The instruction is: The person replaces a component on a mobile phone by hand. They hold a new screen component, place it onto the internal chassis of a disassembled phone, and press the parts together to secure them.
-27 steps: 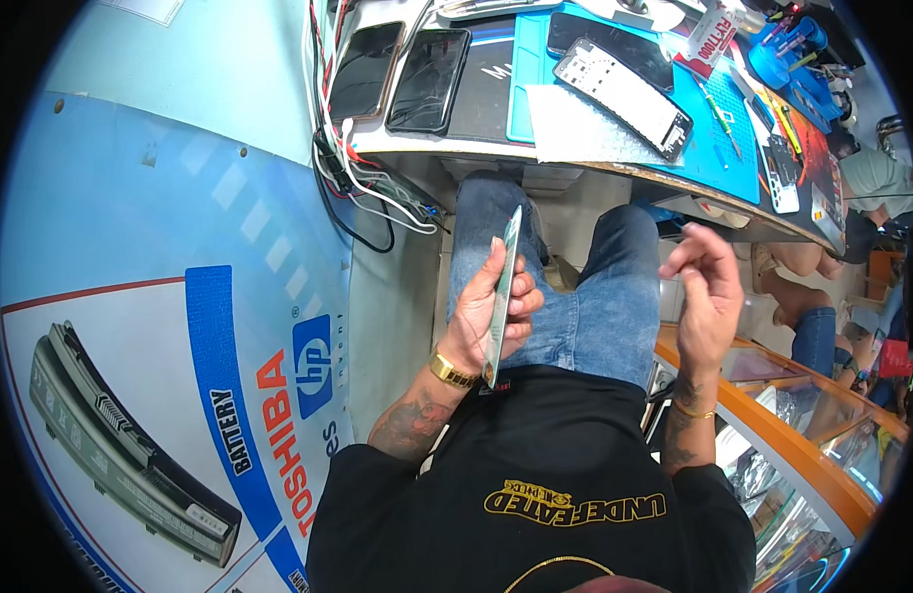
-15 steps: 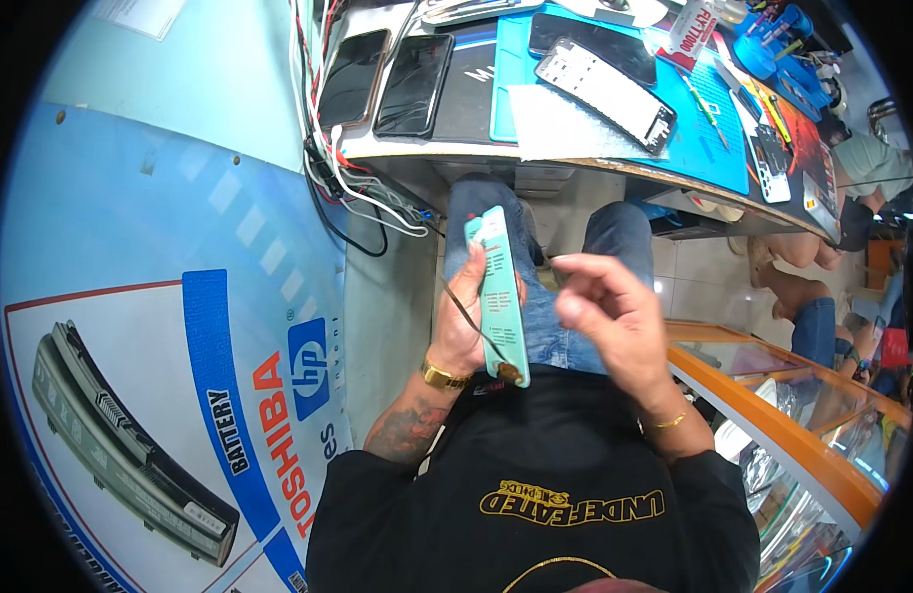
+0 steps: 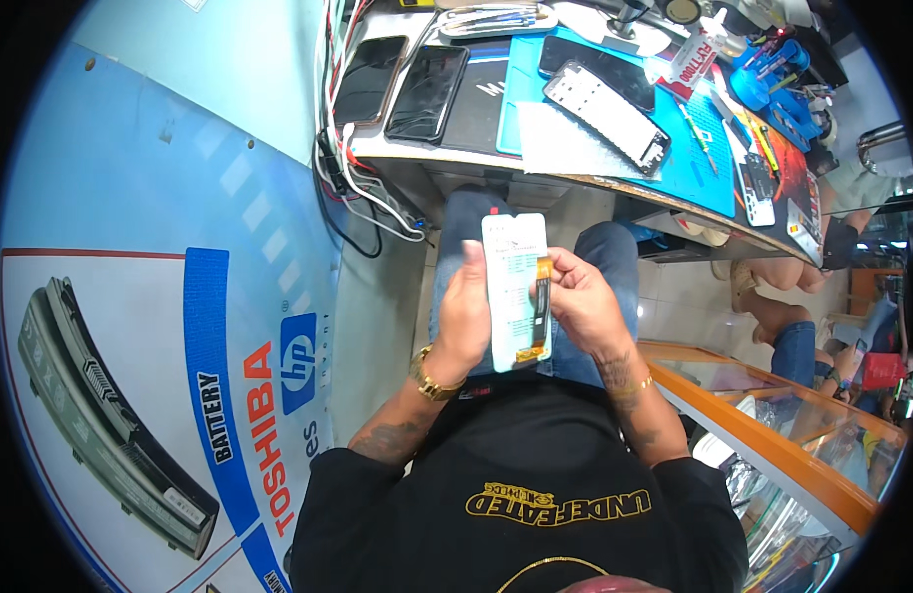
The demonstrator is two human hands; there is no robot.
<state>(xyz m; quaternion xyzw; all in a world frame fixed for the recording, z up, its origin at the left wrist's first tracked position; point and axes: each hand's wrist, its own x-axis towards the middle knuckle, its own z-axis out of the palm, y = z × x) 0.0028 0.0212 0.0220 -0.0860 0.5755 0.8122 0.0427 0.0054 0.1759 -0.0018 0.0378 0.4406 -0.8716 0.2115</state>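
Note:
Over my lap is a phone screen panel (image 3: 510,287), its back toward me. Pale green-white film with small print covers that back. An orange and black flex cable (image 3: 542,306) runs down its right side to an orange strip at the lower end. My left hand (image 3: 460,314) grips the panel along its left edge, thumb raised beside it. At the right edge, the bent fingers of my right hand (image 3: 585,301) close on the panel near the top of the cable. My right fingertips are partly hidden.
Ahead, the workbench (image 3: 447,156) carries two dark phones (image 3: 427,94), a bare phone frame (image 3: 607,117) on white sheeting and a blue mat (image 3: 708,188). Cables (image 3: 340,178) hang off its left corner. A glass display case (image 3: 773,385) stands right; another person's legs (image 3: 773,306) show beyond.
The panel has turned so its back faces me more fully, showing the flex cable along the right side. My right hand has moved in from the right and closed on the panel's edge.

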